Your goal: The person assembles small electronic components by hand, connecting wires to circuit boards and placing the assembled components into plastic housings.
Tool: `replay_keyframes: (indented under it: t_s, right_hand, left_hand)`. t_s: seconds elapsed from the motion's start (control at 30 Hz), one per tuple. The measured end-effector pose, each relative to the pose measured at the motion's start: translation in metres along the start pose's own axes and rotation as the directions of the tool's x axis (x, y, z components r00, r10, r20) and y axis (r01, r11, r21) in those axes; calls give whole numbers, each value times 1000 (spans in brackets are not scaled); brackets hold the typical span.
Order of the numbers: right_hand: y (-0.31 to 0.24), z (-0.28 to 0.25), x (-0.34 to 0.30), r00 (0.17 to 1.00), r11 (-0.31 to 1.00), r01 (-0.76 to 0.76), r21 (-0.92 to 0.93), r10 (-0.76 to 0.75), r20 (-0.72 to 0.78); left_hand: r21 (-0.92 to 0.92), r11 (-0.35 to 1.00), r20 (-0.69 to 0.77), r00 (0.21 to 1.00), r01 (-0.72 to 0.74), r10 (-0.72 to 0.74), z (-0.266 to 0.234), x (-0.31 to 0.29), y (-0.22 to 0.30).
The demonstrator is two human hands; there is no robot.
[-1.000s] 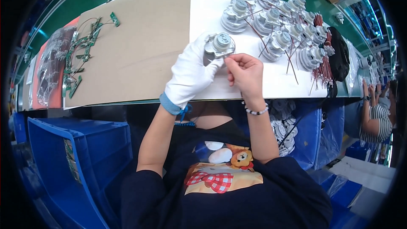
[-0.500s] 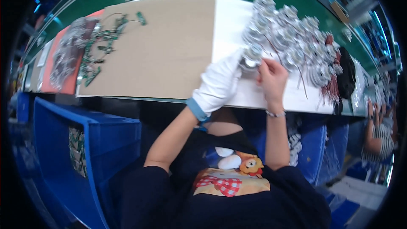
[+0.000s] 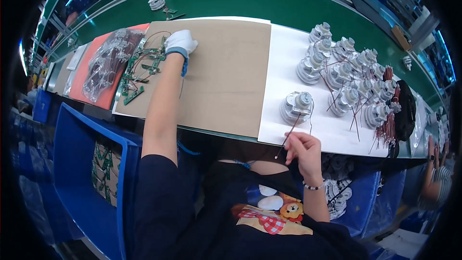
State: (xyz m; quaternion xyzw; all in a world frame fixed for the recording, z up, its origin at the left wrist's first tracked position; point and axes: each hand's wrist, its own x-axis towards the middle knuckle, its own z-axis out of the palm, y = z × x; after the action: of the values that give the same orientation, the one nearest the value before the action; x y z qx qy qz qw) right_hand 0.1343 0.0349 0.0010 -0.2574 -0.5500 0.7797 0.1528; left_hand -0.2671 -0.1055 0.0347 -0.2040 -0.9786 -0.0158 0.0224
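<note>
A white-and-silver round lamp-like unit (image 3: pixel 297 108) stands apart on the white sheet. Its thin dark wire (image 3: pixel 282 147) runs down past the table edge and ends in a small white connector. With bent fingers pressed together, my right hand (image 3: pixel 304 153) pinches this wire below the unit. My left hand (image 3: pixel 180 42), in a white glove with a blue wrist strap, is curled at the right side of several small green circuit boards (image 3: pixel 153 53) with wires. Its fingertips are hidden under the glove, so what they hold cannot be seen.
Several similar units (image 3: pixel 344 74) crowd the right, beside dark red wires (image 3: pixel 386 127) and a black bag (image 3: pixel 406 118). A clear plastic bag (image 3: pixel 109 65) lies on an orange sheet at left. Blue bins (image 3: pixel 86 120) stand below the table. Another person's arm (image 3: pixel 430 163) shows far right.
My left hand has left the unit and moved left to the circuit boards. The unit now stands on the white sheet. My right hand has moved from its side to its wire.
</note>
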Motion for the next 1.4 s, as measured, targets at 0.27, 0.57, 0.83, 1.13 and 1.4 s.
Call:
replay_keyframes:
  t_s: [0.27, 0.57, 0.83, 1.13, 1.4]
  right_hand:
    - [1, 6, -14, 944, 970, -234, 65, 211, 253]
    - [-6, -21, -21, 895, 768, 284, -574, -427, -127]
    - [-17, -53, -17, 871, 717, 211, -664, -447, -206]
    - [-18, -48, 3, 962, 641, 143, -754, -269, -46]
    - [-18, -42, -3, 988, 815, 59, -577, -132, -85]
  left_hand:
    - [-392, 914, 171, 968, -104, 183, -28, -53, 44]
    - [-233, 666, -240, 706, -709, 667, -57, -29, 43]
    - [-373, 875, -79, 950, -309, 301, -14, -43, -12]
    - [-672, 738, 99, 995, 61, 8, -18, -146, 28]
    - [-415, 896, -120, 986, -159, 119, 13, -93, 8]
